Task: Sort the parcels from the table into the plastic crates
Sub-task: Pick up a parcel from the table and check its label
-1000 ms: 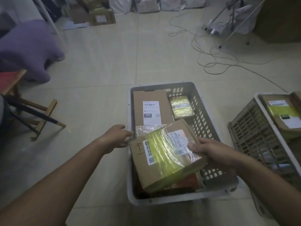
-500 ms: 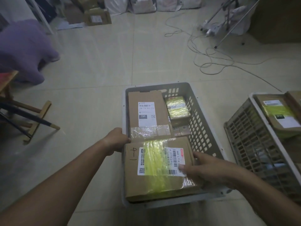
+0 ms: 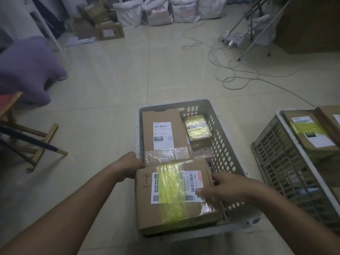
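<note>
Seating the yellow-taped parcel [image 3: 176, 196] at 6 o'clock inside the grey crate [image 3: 220, 137]. Left hand [image 3: 128, 164] gripping its far-left corner, right hand [image 3: 222, 188] lying flat along its right edge. Next, probably: let go, fetch another.

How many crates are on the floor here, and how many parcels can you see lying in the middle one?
Crates: 2, the grey crate in the middle and a second crate at the right edge.
Parcels showing in the grey crate: 3, the big box with yellow tape, the long box behind it, the small yellow-taped packet. More lie partly hidden underneath.
Total: 5.
</note>
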